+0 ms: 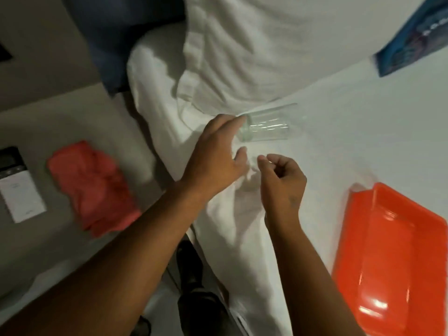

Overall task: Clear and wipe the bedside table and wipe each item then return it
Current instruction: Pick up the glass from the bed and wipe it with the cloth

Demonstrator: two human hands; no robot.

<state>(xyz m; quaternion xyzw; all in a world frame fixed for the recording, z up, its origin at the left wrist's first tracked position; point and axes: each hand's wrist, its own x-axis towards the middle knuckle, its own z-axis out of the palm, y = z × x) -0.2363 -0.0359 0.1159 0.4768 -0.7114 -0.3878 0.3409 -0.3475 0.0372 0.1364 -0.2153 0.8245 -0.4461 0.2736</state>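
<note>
A clear drinking glass [266, 128] lies on its side on the white bed sheet. My left hand [215, 154] hovers open right at its base, fingertips touching or almost touching the glass. Just below the glass, my right hand [282, 180] is loosely curled and holds nothing. A crumpled red cloth [94, 187] rests on the grey bedside table [60, 122] at the left. An orange plastic tray [392, 258] lies on the bed at the lower right.
A white card and a dark remote-like device [17, 183] sit at the table's left edge. A white pillow [254, 49] lies behind the glass, and a blue book or packet [417, 42] is at the upper right. Dark shoes [194, 287] show on the floor.
</note>
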